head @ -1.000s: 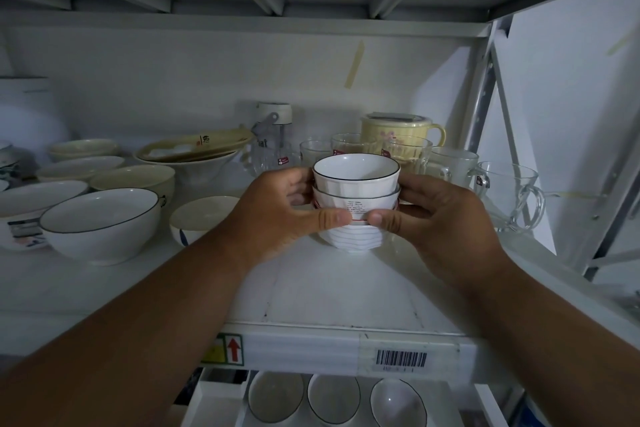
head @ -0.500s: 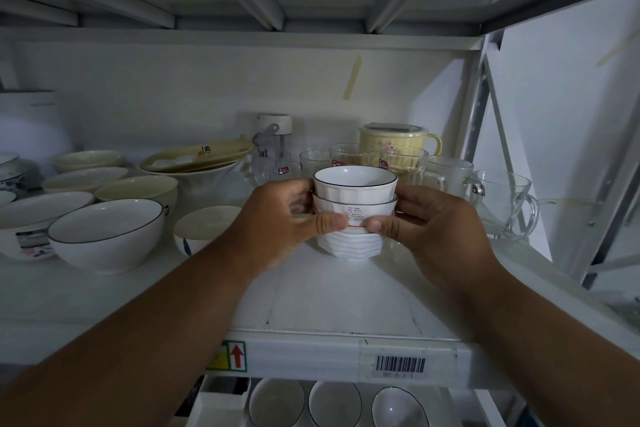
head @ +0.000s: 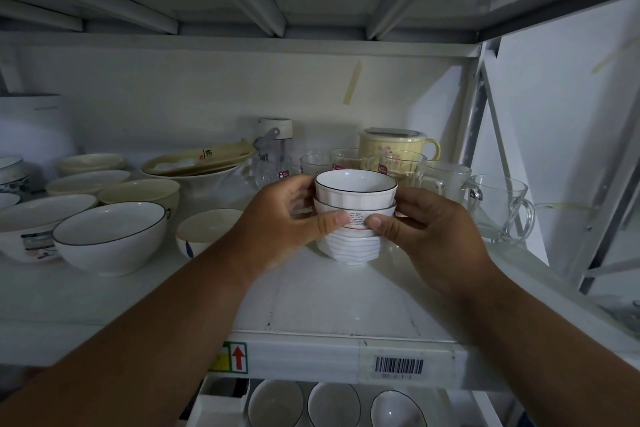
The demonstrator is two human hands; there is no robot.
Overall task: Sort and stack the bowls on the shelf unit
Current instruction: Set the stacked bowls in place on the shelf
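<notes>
A stack of three small white bowls (head: 355, 191) stands on the white shelf (head: 346, 295), the top one with a dark rim, the bottom one ribbed. My left hand (head: 287, 222) wraps the stack's left side and my right hand (head: 422, 229) its right side; both thumbs meet on the labelled middle bowl. A large dark-rimmed white bowl (head: 110, 236) sits to the left, and a small bowl with a blue mark (head: 204, 229) lies partly behind my left wrist.
Cream and white bowls and plates (head: 138, 189) crowd the left back. Glass cups (head: 403, 166), a yellow lidded mug (head: 398, 146) and glass mugs (head: 498, 208) stand behind and to the right. The shelf post (head: 474, 135) is at the right. Three bowls (head: 334, 404) show on the lower shelf.
Both hands and the stack keep the same grip; the stack appears slightly lower in the picture as the camera tilts up a little.
</notes>
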